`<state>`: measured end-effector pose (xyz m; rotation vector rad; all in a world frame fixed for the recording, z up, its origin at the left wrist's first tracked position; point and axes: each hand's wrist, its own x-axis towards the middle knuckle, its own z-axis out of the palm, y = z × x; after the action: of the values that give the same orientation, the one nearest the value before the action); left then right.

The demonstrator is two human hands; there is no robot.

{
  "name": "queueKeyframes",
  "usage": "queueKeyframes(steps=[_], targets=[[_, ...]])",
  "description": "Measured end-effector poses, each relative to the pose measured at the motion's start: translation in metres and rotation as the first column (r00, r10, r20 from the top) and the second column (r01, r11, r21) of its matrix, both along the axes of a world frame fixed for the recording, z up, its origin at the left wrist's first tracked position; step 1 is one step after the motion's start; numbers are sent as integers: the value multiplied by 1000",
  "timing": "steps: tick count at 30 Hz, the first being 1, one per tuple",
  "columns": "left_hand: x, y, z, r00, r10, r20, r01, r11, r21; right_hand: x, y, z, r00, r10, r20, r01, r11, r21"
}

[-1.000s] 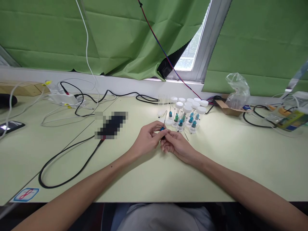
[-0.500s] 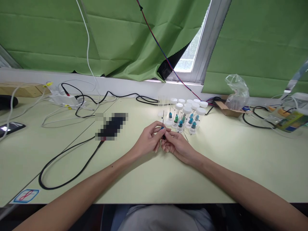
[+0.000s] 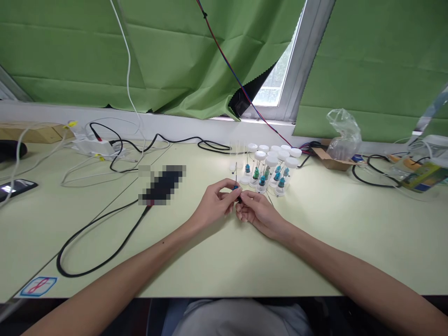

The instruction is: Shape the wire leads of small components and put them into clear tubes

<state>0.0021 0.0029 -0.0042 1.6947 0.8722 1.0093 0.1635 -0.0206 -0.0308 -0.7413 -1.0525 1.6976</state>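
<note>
Small blue-and-black part with a thin upright wire (image 3: 235,188) sits between both hands near the centre of my feed; its lower end is lost behind fingers, and whether it touches the table I can't tell.

Broad green fabric curtains (image 3: 87,56) fill my twelve o'clock, cropped by the top edge. Below spreads a pale yellow-green tabletop (image 3: 332,247). Taking the hands as the clock's centre, I have a tight cluster of clear, white-capped plastic vials (image 3: 270,161) at two o'clock; the front ones cover those behind, so I can't count them. From its own side, the left hand (image 3: 216,204) has thumb and forefinger closed on the part's blue section. Opposite, the right hand (image 3: 259,210) pinches the dark lower end, its other fingers curled under, with the exact contact hidden from me. Between two and three o'clock, a crumpled clear plastic bag (image 3: 345,135) covers most of a brown cardboard box's (image 3: 329,158) inside. Toward nine, a black oblong device (image 3: 164,182) is masked by coarse blocks, beyond my identifying. Blue and green pieces (image 3: 256,173) show inside the vials, their fine details too small to read.
</note>
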Motion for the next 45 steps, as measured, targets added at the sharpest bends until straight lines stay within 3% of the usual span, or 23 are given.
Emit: queueKeyframes(steps=[15, 35, 45], targets=[[1, 3, 2, 994, 91, 66, -87, 995, -51, 1, 2, -2, 1000, -10, 8, 10, 1000, 4], [-3, 8, -4, 981, -69, 184, 96, 984, -147, 0, 3, 1, 991, 3, -131, -11, 998, -60], [0, 3, 4, 986, 41, 160, -22, 993, -119, 1, 3, 1, 988, 1, -151, -11, 998, -67]])
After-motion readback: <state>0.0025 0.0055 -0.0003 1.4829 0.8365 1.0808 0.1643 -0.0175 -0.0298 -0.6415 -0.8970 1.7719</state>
